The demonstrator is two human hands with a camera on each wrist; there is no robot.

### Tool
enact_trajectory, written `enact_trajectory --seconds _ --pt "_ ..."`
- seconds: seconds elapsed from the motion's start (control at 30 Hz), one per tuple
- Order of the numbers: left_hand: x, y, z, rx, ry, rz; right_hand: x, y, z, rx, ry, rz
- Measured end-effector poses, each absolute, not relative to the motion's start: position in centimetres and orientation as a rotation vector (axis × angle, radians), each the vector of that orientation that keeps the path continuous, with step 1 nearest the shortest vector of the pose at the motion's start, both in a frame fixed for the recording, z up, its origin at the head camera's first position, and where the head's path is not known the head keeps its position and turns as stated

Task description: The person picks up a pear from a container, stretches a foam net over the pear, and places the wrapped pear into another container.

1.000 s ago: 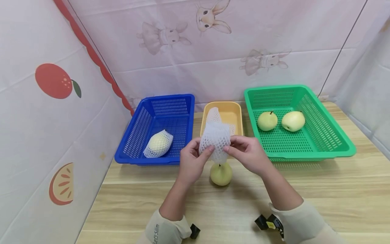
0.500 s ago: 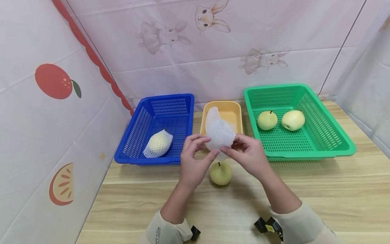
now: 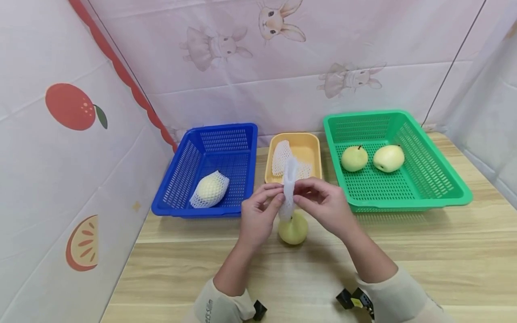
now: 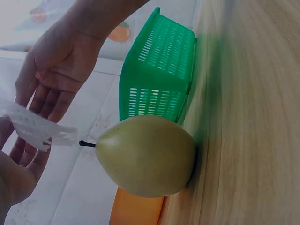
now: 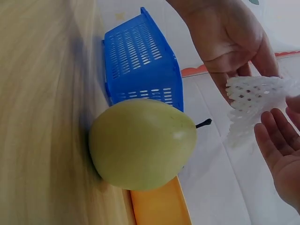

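A white foam fruit net (image 3: 289,179) is held up between both hands, seen nearly edge-on in the head view. My left hand (image 3: 260,215) pinches its left side with thumb and fingers. Opposite, my right hand (image 3: 325,204) pinches the right side. Just beneath the net's lower end stands a bare yellow-green pear (image 3: 293,229) on the table, stem up. Both wrist views show the net (image 5: 255,101) apart from the stem of the pear (image 4: 147,157).
At the left, a blue basket (image 3: 161,209) holds a netted pear (image 3: 210,190). A green basket (image 3: 452,197) at the right has two bare pears (image 3: 388,159). Between them, a yellow tray (image 3: 311,148) contains foam nets (image 3: 280,157). The wooden table (image 3: 464,255) meets a fabric backdrop.
The foam net has turned from broad side to nearly edge-on, and the hands have drawn closer together around it. The pear below and the baskets have stayed put.
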State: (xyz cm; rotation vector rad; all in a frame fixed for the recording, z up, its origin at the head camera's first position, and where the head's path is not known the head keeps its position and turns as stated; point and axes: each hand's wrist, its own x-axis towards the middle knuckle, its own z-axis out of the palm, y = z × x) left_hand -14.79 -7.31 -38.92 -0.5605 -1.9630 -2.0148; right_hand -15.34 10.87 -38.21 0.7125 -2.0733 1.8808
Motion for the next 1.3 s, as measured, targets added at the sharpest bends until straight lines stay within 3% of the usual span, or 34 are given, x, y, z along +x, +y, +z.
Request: enact_trajectory --seconds 1.3 --pt "-14.74 -7.68 -39.19 -0.473 -1.956 -1.810 -14.89 10.51 -39.00 0.665 -2.007 1.572"
